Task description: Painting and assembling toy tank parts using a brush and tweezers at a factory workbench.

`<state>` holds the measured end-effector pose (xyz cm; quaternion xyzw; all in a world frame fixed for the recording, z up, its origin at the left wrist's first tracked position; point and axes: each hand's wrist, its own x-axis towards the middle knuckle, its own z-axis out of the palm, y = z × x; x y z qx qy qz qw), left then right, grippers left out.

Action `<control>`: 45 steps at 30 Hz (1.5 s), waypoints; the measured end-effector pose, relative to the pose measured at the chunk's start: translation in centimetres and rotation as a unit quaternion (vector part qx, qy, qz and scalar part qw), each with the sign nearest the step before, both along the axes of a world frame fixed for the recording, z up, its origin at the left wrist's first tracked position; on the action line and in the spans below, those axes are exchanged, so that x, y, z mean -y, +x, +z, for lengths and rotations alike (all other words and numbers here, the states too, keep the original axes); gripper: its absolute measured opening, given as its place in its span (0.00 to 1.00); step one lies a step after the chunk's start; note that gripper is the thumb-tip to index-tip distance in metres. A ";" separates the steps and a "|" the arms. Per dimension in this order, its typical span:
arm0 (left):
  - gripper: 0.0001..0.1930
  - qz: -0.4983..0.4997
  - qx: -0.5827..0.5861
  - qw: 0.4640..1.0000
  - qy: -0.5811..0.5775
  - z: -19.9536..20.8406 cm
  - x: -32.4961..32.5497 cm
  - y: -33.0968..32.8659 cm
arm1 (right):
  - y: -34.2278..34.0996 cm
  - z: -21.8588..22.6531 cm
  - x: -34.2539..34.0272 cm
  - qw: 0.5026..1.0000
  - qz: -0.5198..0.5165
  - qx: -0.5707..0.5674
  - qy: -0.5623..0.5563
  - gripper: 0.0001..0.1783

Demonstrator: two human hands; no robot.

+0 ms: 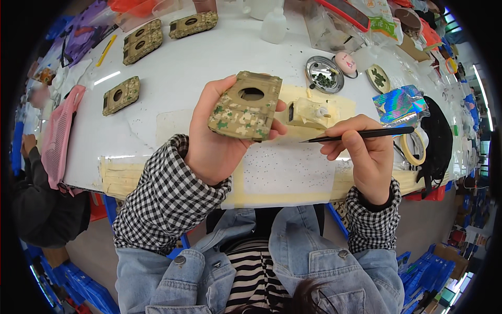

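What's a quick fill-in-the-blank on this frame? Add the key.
1. The left hand holds a small model hull with a pixelated ____ pattern.
2. The right hand holds a slim pointed tool coloured ____.
3. Similar hulls lying at the upper left of the table number ____.
4. The mesh bag at the table's left edge is ____.

Missing words: camouflage; black; three; pink.
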<state>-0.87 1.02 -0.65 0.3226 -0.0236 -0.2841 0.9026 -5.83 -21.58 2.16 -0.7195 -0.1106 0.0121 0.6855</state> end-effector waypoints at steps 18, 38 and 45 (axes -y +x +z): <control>0.26 -0.067 -0.041 0.996 0.034 1.0 0.0 -0.5 | 2.7 5.5 -0.8 0.980 0.128 0.097 -0.118 0.13; 0.24 -0.113 -0.019 0.993 -0.038 0.2 0.2 -0.4 | 5.3 8.5 -3.8 0.882 0.224 0.291 -0.295 0.07; 0.24 -0.112 -0.024 0.993 -0.038 0.1 0.1 -0.4 | 5.3 8.0 -4.4 0.902 0.226 0.254 -0.268 0.08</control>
